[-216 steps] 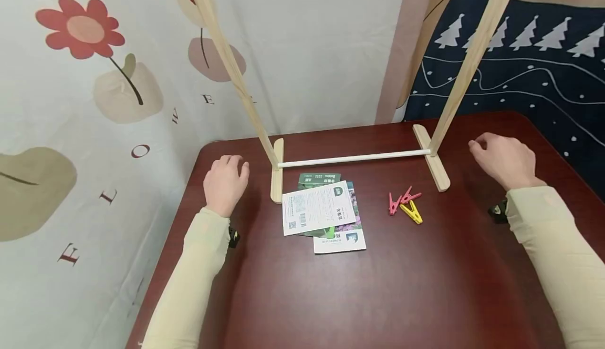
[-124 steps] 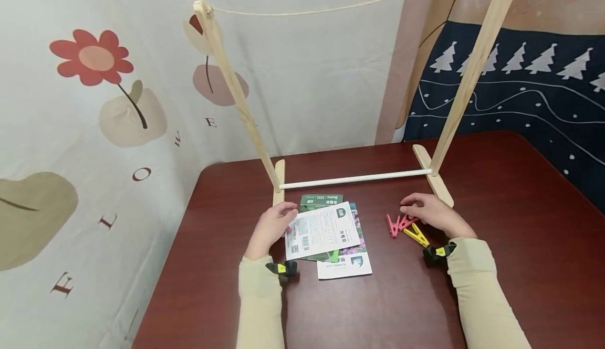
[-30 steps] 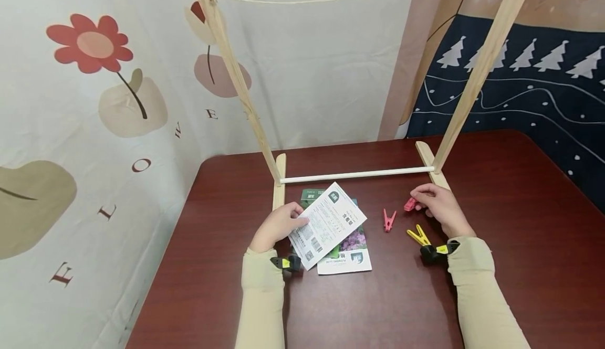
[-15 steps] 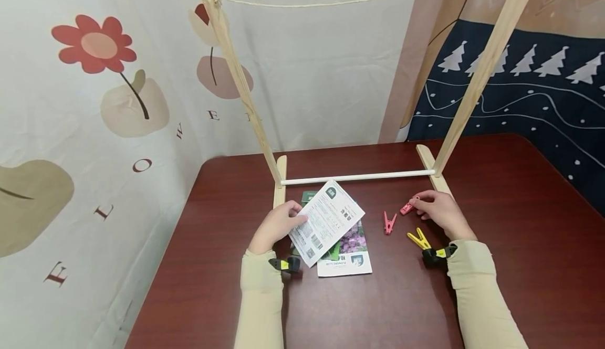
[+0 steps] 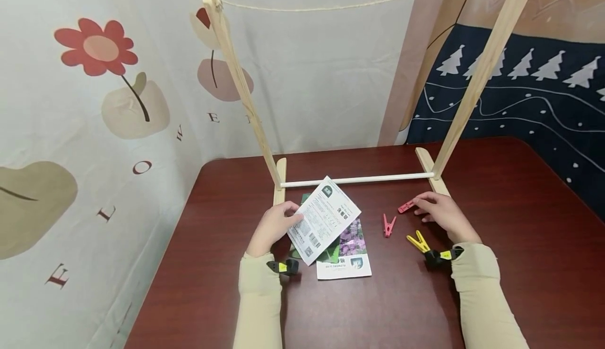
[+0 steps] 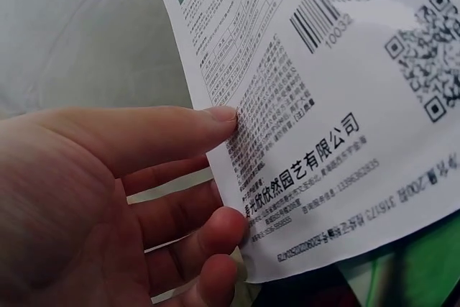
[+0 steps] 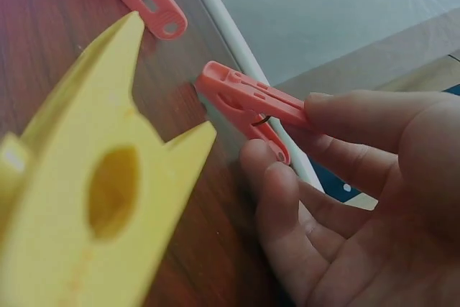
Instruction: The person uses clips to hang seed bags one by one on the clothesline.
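Observation:
My left hand pinches the left edge of a white printed seed packet, thumb on its face and fingers behind, as the left wrist view shows. The packet is tilted above a green packet and a purple-flowered packet on the table. My right hand holds a pink clothespin by its handle ends between thumb and fingers. Another pink clothespin lies to the left of that hand. A yellow clothespin lies nearer the right wrist and looms large in the right wrist view.
A wooden frame stands behind the packets, with a left post, a right post and a white rod low between them. A thin string sags across the top. Everything stands on a dark red table.
Both hands came in from the table's sides. The left took the white packet, turned it and lifted it off the pile. The right picked a pink clothespin out of the cluster and turned it.

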{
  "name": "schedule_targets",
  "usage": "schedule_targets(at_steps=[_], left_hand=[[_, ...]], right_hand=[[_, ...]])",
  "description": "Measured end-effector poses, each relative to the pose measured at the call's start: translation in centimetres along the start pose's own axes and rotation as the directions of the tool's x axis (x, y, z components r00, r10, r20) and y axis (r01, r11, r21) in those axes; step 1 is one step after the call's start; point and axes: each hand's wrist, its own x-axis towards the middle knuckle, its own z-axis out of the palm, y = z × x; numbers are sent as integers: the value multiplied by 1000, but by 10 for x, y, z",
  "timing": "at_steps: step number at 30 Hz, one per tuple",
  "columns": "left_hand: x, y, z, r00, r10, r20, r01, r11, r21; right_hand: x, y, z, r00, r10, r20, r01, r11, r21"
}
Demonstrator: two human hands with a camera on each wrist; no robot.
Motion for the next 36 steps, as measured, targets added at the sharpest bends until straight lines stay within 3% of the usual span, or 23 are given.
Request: schedule_targets(at_steps=[15, 20, 27, 36], left_hand=[[1, -2, -4, 998, 4, -69, -10, 997, -82], [0, -3, -5, 998, -3, -70, -5, 994, -105], [-2, -2, -5, 996, 55, -64, -63, 990, -127], [-6, 2, -8, 997, 60, -41, -67, 979, -191]], right_hand=[[-3, -3, -1, 999, -1, 32, 3, 999, -54], [-5, -2, 0, 999, -9, 32, 12, 997, -74], [-6, 1, 0, 999, -22, 22, 24, 998, -56], [-3, 2, 3, 999, -46, 18, 47, 998, -48]])
